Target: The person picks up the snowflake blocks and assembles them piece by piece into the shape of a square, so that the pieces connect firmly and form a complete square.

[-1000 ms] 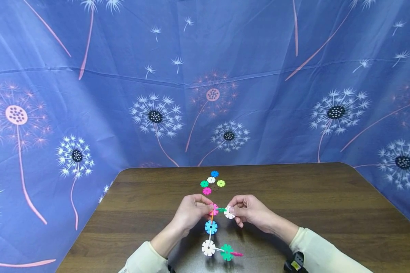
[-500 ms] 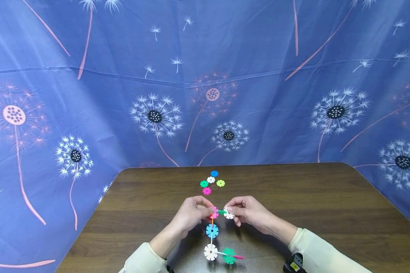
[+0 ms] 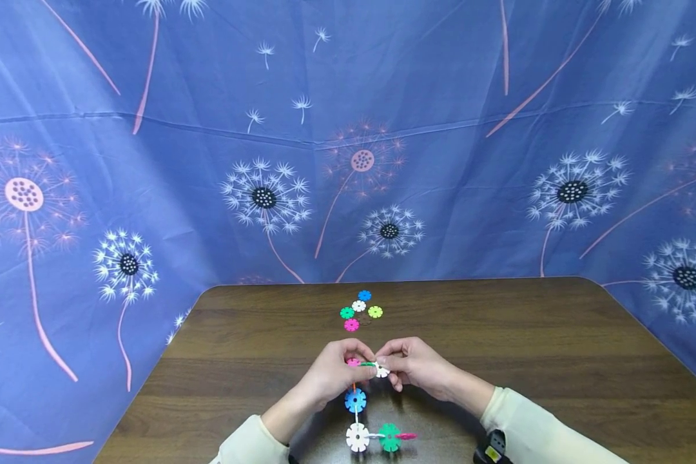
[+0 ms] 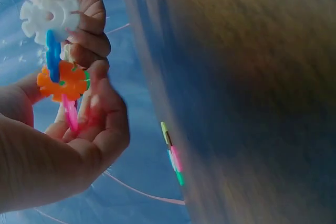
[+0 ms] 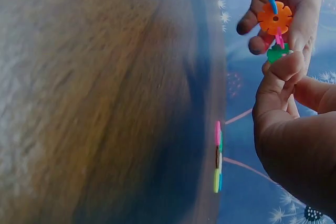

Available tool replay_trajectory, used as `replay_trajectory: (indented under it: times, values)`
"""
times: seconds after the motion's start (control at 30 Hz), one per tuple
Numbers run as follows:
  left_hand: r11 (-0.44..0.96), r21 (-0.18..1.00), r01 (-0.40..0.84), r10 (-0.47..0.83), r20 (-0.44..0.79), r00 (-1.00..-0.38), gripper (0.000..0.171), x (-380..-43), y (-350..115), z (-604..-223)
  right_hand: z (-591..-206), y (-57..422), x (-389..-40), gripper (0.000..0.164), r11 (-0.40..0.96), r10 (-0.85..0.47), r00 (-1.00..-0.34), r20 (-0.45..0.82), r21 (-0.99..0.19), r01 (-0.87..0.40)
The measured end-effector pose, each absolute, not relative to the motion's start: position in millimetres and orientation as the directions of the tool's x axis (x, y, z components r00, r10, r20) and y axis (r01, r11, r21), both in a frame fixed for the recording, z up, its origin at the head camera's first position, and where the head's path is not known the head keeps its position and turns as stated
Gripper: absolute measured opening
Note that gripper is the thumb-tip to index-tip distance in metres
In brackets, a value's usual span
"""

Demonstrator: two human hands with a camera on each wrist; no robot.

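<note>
Both hands work on a chain of notched plastic discs slotted together. Left hand (image 3: pixel 332 372) pinches its far end, the thumb reaching across a green disc (image 3: pixel 368 365) to the edge of a white disc (image 3: pixel 381 370). Right hand (image 3: pixel 420 368) pinches that white disc from the other side; the fingertips of both hands nearly meet. A pink disc (image 3: pixel 353 363) is partly behind the left fingers. Toward the person run a blue disc (image 3: pixel 356 400), another white disc and a green disc (image 3: pixel 390 437). An orange disc (image 4: pixel 63 81) faces the left wrist camera.
Loose notched discs lie farther back on the brown wooden table (image 3: pixel 499 335): blue (image 3: pixel 364 295), white, green, yellow-green (image 3: pixel 375 312), pink (image 3: pixel 351 325) and a dark one hard to see. Behind the table hangs a blue dandelion-patterned cloth (image 3: pixel 452 193).
The hands have come closer together, and the left thumb and fingers have slid right from the pink disc toward the white one. The chain has shifted slightly toward the person.
</note>
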State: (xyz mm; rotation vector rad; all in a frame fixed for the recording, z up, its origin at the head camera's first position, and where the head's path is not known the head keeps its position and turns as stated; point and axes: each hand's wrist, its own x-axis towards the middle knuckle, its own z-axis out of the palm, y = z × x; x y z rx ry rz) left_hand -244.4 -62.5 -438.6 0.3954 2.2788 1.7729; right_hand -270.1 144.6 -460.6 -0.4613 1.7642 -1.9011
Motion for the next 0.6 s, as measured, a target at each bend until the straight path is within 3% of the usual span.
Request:
replay_trajectory:
  times: [0.2, 0.33, 0.5, 0.6]
  values:
    - [0.198, 0.979, 0.044, 0.296, -0.017, -0.955, 0.013, -247, -71, -438, -460, 136, -293, 0.031, 0.045, -0.567, -0.815, -0.116, -0.993, 0.11]
    - [0.193, 0.981, 0.023, 0.282, -0.033, -0.959, 0.018, -247, -76, -436, -466, 137, -333, 0.031, 0.235, -0.417, -0.907, -0.067, -0.971, -0.037]
    - [0.195, 0.981, 0.003, 0.287, -0.054, -0.957, 0.019, -244, -79, -437, -479, 138, -378, 0.006, 0.586, -0.254, -0.962, 0.096, -0.776, -0.232]
    - [0.197, 0.98, -0.003, 0.285, -0.06, -0.957, 0.017, -244, -79, -438, -482, 134, -392, 0.01, 0.685, -0.267, -0.951, 0.154, -0.664, -0.3]
